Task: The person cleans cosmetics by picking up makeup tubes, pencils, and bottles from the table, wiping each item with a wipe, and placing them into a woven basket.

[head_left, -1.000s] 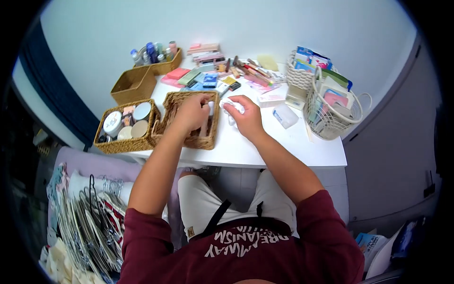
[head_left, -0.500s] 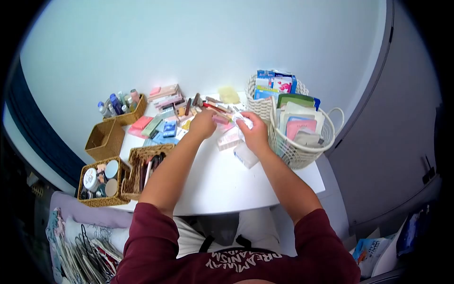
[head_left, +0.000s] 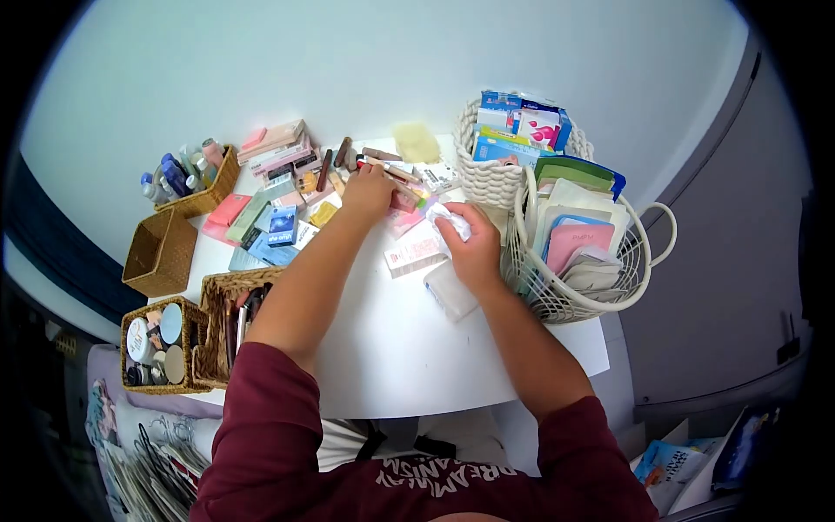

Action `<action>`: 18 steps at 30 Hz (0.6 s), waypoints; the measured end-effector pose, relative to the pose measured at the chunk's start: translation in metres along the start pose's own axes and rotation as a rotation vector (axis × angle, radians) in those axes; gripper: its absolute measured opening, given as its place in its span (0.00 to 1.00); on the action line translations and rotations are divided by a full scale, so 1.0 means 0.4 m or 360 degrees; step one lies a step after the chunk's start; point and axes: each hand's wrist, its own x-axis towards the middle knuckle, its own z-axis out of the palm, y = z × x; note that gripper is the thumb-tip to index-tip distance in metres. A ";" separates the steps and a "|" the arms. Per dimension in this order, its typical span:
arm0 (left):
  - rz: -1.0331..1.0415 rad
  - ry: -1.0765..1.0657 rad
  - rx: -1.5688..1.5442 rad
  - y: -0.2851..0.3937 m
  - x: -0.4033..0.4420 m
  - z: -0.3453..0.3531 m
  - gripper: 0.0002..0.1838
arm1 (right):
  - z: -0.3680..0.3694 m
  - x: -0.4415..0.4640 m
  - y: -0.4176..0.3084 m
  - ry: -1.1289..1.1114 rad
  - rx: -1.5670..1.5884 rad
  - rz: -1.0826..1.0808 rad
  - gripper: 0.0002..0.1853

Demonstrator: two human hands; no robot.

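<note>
My left hand reaches into the pile of cosmetic tubes and sticks at the back of the white table. Its fingers are bent down among them, and what they may grip is hidden. My right hand is closed on a crumpled white tissue. Just left of that hand lie a pale pink box and a translucent case. Dark pens and tubes stand in a wicker basket, partly covered by my left arm.
Left: a basket of round compacts, an empty wicker box and a basket of bottles. Right: a white wire basket of packets and a woven basket of boxes. A blue box lies among stacked packages.
My left hand has gone from over the wicker basket to the cosmetics pile at the back. My right hand has moved forward and right with the tissue. The camera view has shifted.
</note>
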 end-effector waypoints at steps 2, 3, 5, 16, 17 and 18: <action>0.0022 0.0063 0.0035 0.003 -0.004 -0.007 0.10 | 0.000 0.000 -0.011 0.0005 -0.0001 -0.0023 0.11; -0.0007 0.0081 0.0071 0.012 -0.010 -0.030 0.11 | -0.001 0.001 -0.018 0.0002 0.0006 -0.0040 0.11; -0.0084 0.0059 0.0045 0.016 -0.015 -0.077 0.11 | -0.007 -0.007 -0.035 -0.0002 0.0023 -0.0065 0.11; -0.0861 0.0168 -0.2993 0.191 -0.276 -0.238 0.17 | 0.015 -0.059 -0.095 0.0039 0.0172 -0.0179 0.12; -0.0845 0.0147 -0.3144 0.201 -0.306 -0.224 0.19 | 0.019 -0.074 -0.094 0.0033 0.0132 -0.0167 0.12; -0.0817 0.0122 -0.3290 0.204 -0.326 -0.201 0.20 | 0.023 -0.085 -0.093 0.0035 0.0093 -0.0158 0.11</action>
